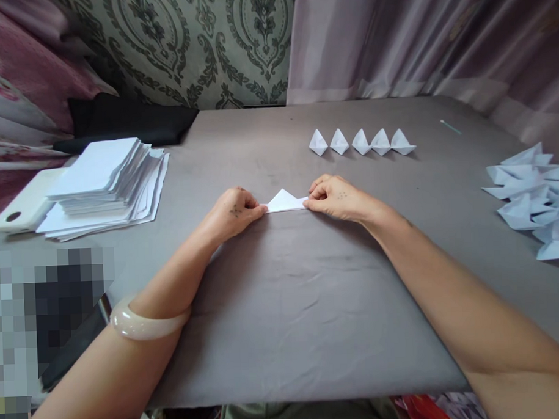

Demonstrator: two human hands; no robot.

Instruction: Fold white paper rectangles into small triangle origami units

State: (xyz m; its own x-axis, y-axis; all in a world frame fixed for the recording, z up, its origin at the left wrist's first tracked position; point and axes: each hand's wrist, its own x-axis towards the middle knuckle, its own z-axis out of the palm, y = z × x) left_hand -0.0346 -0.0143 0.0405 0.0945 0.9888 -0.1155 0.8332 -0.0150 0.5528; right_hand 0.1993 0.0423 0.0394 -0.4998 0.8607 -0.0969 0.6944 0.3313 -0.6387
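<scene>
A folded white paper boat [283, 201] is stretched between my two hands above the middle of the table, its pointed peak facing away from me. My left hand [236, 212] pinches its left end between thumb and fingers. At the opposite end, my right hand [336, 198] grips the paper in the same way. Beyond my right hand, several finished paper boats [318, 143] stand upright in a row. A pale bangle [148, 322] circles my left forearm.
On the left, a stack of white paper sheets [102, 179] partly covers a white board [20, 206] with a hole. Behind it lies black cloth [129, 120]. Many folded paper boats [533, 194] are heaped at the right. A thin greenish stick [451, 127] lies far right on the grey tablecloth [306, 331].
</scene>
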